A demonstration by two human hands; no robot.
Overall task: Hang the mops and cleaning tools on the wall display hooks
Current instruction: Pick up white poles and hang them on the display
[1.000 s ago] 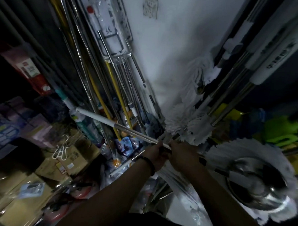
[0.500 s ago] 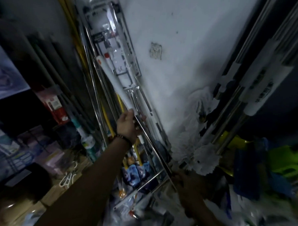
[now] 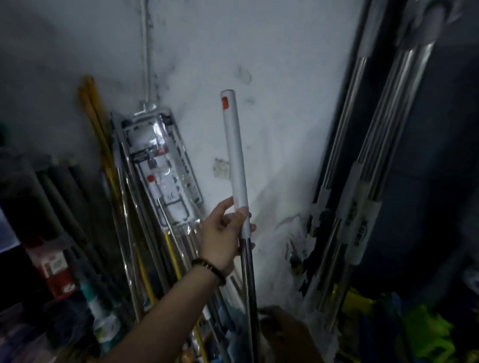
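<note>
I hold a mop handle (image 3: 235, 153) almost upright in front of the white wall (image 3: 279, 59); it has a white grip with an orange mark at the top and a steel shaft below. My left hand (image 3: 222, 235) grips it where the white grip meets the steel. My right hand (image 3: 284, 328) is lower down, dark and blurred, around the shaft. The mop's head is out of view. No hook shows on the wall.
Packaged mops (image 3: 161, 175) and yellow and steel poles (image 3: 102, 148) lean in the left corner. Steel-handled mops (image 3: 370, 165) with white string heads hang at the right. Boxes and goods crowd the lower left; green and yellow plastic items (image 3: 423, 334) sit lower right.
The handle has swung from lying low across the clutter to almost upright against the wall. My left hand rose with it along the shaft, and my view tilted upward.
</note>
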